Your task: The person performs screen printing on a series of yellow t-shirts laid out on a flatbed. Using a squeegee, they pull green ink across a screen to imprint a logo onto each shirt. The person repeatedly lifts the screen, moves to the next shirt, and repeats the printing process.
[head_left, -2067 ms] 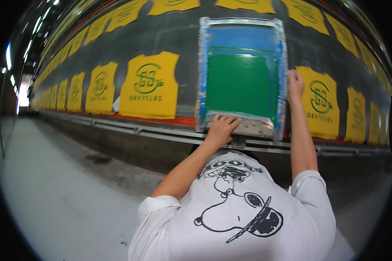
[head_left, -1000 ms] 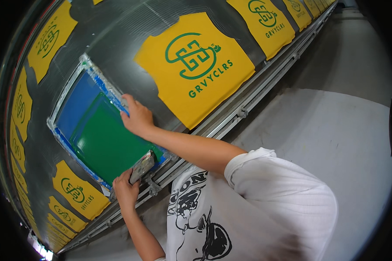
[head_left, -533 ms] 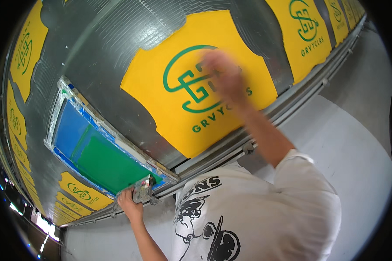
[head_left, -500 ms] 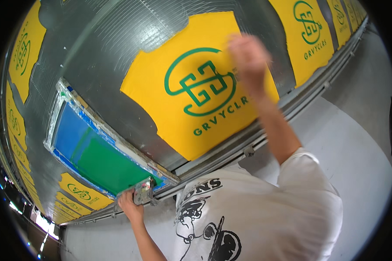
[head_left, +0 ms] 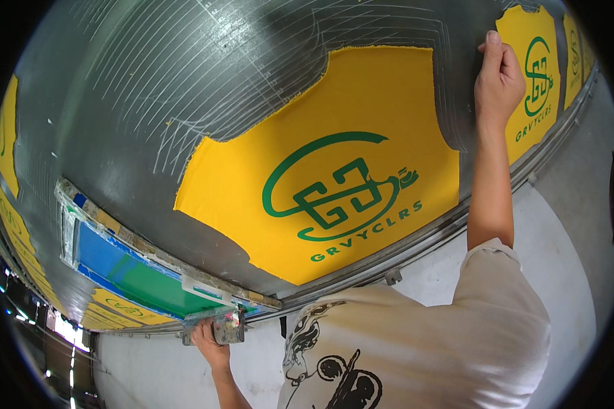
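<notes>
A yellow shirt-shaped fabric panel [head_left: 389, 102] lies flat on the dark printing table, with a green line emblem and lettering on it. My right hand [head_left: 499, 88] is held over the table beyond the panel's right edge, near a second yellow panel [head_left: 525, 51]. Its fingers are curled in with the thumb pointing up, and nothing shows in them. At lower left, my left hand [head_left: 210, 346] grips the ink-smeared metal handle [head_left: 228, 328] on the near end of a screen printing frame [head_left: 125, 232]. Green ink [head_left: 157, 286] covers part of the frame's blue mesh.
A metal rail [head_left: 361, 276] with small brackets runs along the table's near edge. More printed yellow panels [head_left: 5, 143] line the far left side. Scratched white guide lines mark the dark table top [head_left: 150, 82]. Pale floor [head_left: 552, 252] shows at right.
My right hand has moved right, off the near panel's right side. The view has shifted, so the panel and frame sit lower. My left hand still grips the frame's handle.
</notes>
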Demonstrator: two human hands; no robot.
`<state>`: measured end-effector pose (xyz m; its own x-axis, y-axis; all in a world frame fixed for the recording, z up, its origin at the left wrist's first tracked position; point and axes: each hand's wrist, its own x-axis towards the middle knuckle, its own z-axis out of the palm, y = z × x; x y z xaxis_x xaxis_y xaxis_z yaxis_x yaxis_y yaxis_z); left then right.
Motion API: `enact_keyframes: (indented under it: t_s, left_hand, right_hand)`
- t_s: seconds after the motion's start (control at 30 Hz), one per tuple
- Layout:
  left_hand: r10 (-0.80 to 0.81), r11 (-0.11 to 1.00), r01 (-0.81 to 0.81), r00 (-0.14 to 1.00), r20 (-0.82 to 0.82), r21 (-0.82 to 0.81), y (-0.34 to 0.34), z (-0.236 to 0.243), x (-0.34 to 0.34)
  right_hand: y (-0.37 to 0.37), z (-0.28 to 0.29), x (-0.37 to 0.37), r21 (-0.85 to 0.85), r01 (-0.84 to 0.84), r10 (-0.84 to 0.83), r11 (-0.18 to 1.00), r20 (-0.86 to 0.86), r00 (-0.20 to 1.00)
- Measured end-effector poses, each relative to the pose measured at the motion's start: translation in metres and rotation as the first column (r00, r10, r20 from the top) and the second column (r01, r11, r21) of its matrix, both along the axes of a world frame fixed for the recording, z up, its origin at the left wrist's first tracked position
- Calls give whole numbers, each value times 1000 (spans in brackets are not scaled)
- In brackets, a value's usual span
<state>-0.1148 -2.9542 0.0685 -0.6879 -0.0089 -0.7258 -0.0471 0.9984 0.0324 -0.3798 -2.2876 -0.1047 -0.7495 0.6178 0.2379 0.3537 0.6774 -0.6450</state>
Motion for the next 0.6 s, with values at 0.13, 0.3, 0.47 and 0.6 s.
enact_keyframes:
  t_s: [0.13, 0.3, 0.47, 0.6]
  left_hand:
    - [22, 999, -20, 998, 67, -26, 1, 4, -3]
    - [52, 998, -50, 996, 72, -28, 5, 3, -9]
    - [23, 1000, -23, 999, 41, -19, -3, 2, -3]
    - [49, 998, -47, 997, 55, -34, -4, 7, -4]
  right_hand:
    - [2, 1, 4, -24, -5, 5, 1000, 11, 1000]
    - [2, -2, 4, 0, -43, 42, 999, -38, 998]
    - [-4, 0, 0, -6, -42, 42, 999, -69, 997]
    - [-4, 8, 4, -90, 3, -5, 996, -19, 1000]
